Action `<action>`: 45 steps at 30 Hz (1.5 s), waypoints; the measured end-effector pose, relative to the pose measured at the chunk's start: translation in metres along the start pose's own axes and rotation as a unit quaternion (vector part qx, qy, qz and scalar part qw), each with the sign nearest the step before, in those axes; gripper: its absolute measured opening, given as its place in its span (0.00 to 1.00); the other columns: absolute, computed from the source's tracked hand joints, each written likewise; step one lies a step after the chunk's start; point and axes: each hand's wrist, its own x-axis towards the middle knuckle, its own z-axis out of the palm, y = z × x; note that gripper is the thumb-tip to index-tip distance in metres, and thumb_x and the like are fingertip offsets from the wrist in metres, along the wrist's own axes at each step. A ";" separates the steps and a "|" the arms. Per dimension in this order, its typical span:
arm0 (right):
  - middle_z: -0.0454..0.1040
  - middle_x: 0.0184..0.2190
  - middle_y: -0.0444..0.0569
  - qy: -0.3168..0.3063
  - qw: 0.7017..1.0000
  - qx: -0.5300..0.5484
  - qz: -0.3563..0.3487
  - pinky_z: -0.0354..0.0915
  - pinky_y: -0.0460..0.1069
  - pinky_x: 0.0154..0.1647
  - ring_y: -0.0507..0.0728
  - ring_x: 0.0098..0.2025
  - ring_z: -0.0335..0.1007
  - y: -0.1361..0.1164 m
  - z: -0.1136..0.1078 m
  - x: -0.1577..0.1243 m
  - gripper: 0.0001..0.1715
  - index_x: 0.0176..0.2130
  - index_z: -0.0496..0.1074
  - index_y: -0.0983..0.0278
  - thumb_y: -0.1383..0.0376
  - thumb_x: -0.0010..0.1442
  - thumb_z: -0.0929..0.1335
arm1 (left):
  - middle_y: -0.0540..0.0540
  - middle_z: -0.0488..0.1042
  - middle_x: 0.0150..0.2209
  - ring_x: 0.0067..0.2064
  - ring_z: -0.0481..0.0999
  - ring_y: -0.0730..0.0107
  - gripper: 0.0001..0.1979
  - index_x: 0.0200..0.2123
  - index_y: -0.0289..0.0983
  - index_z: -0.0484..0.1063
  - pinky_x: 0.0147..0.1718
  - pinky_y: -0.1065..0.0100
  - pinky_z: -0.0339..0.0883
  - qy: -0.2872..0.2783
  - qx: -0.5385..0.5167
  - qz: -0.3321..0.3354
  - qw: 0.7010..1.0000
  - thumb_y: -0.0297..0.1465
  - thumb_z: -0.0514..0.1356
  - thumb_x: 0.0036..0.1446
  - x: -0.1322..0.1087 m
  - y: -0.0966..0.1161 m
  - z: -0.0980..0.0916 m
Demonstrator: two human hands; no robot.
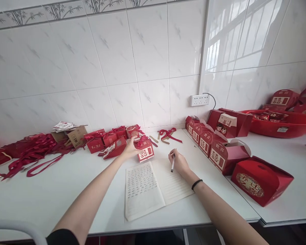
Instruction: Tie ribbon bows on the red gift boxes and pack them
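My left hand (130, 149) is closed on the left side of a small red gift box (149, 150) with a ribbon on top and a white printed label on its front. Between the fingers of my right hand (179, 161) is a pen (172, 164), held over the right page of an open notebook (145, 204). Handwriting in rows covers much of the left page; the right page is lined, and part of it is hidden by my hand. Other small red boxes (94, 141) stand just left of my left hand.
A row of red candy boxes (216, 158) runs down the right, with a larger red box (261, 180) at its front. Behind is a red basin (293, 126). Red ribbons (35, 146) are heaped at left; a loose ribbon (168, 132) lies by the wall, under a power socket (199, 100).
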 end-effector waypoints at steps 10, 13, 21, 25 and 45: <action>0.70 0.36 0.54 -0.136 0.981 -0.065 -0.121 0.62 0.51 0.44 0.59 0.44 0.65 -0.006 -0.019 -0.008 0.29 0.43 0.71 0.65 0.84 0.49 0.56 | 0.38 0.54 0.61 0.62 0.56 0.50 0.46 0.61 0.42 0.52 0.59 0.52 0.55 -0.253 0.000 0.182 0.950 0.36 0.70 0.40 -0.135 0.031 -0.048; 0.71 0.39 0.57 -0.144 0.981 -0.080 -0.105 0.60 0.57 0.47 0.63 0.46 0.65 -0.009 -0.019 -0.012 0.33 0.50 0.69 0.65 0.84 0.49 0.56 | 0.40 0.54 0.63 0.64 0.53 0.52 0.41 0.63 0.43 0.51 0.61 0.53 0.51 -0.305 -0.050 0.161 0.937 0.34 0.66 0.47 -0.156 0.036 -0.045; 0.74 0.40 0.53 -0.084 0.993 0.052 -0.069 0.67 0.53 0.43 0.58 0.41 0.71 -0.073 -0.044 -0.048 0.19 0.42 0.70 0.64 0.58 0.66 0.56 | 0.41 0.68 0.52 0.56 0.67 0.58 0.17 0.45 0.37 0.67 0.50 0.59 0.65 0.013 -0.262 -0.018 0.965 0.35 0.55 0.52 -0.167 0.023 -0.016; 0.73 0.42 0.50 -0.094 0.978 0.127 -0.133 0.66 0.53 0.46 0.57 0.43 0.70 -0.112 -0.047 -0.078 0.15 0.42 0.70 0.62 0.57 0.64 0.60 | 0.43 0.72 0.40 0.46 0.72 0.60 0.15 0.35 0.36 0.67 0.42 0.61 0.69 0.050 -0.216 -0.036 0.975 0.43 0.54 0.53 -0.175 0.033 -0.012; 0.71 0.41 0.50 -0.128 0.971 0.056 -0.195 0.66 0.55 0.45 0.59 0.43 0.67 -0.140 -0.033 -0.096 0.15 0.48 0.64 0.62 0.66 0.60 0.65 | 0.49 0.71 0.31 0.36 0.71 0.67 0.08 0.29 0.38 0.67 0.36 0.66 0.67 0.061 -0.010 0.062 0.996 0.36 0.55 0.57 -0.193 0.059 -0.022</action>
